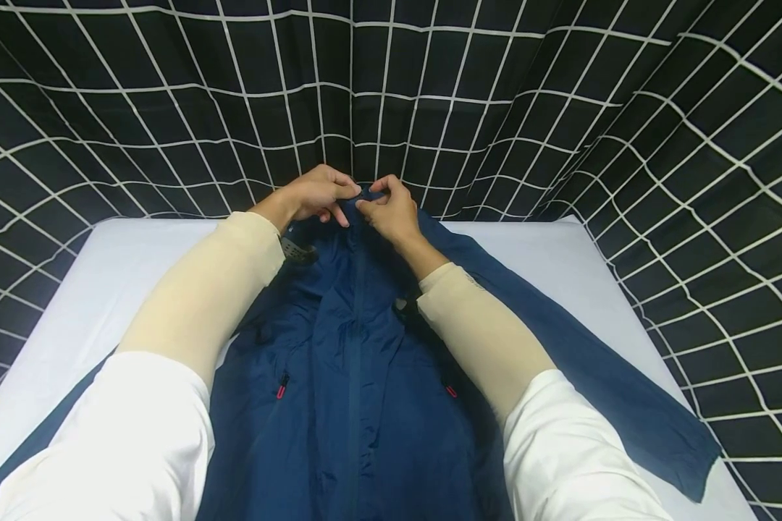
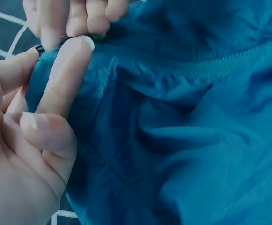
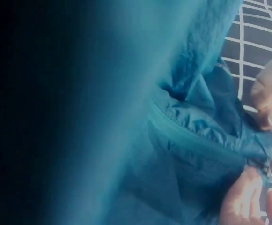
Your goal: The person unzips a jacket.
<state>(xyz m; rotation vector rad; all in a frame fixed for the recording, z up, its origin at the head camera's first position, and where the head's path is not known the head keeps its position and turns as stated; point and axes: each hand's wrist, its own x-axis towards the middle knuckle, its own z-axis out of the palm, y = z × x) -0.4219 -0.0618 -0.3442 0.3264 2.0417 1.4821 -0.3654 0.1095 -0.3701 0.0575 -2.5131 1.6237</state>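
Observation:
A dark blue zip jacket (image 1: 391, 405) lies front up, its collar end at the far edge of the table. My left hand (image 1: 319, 194) pinches the collar's top edge, just left of the front zipper (image 1: 357, 289). Beside it, my right hand (image 1: 394, 210) pinches the same edge from the right, with the fingertips of both hands close together. In the left wrist view a small dark piece (image 2: 40, 48) shows at the left fingertips; its kind is unclear. The zipper (image 3: 192, 136) runs up to the fingers in the right wrist view, where blurred fabric covers much of the picture.
The jacket rests on a white table (image 1: 150, 253). Its right-hand sleeve (image 1: 593, 369) stretches towards the near right corner. Red zipper pulls (image 1: 281, 391) mark the pockets. Black curtains with a white grid (image 1: 443, 94) stand behind and at both sides of the table.

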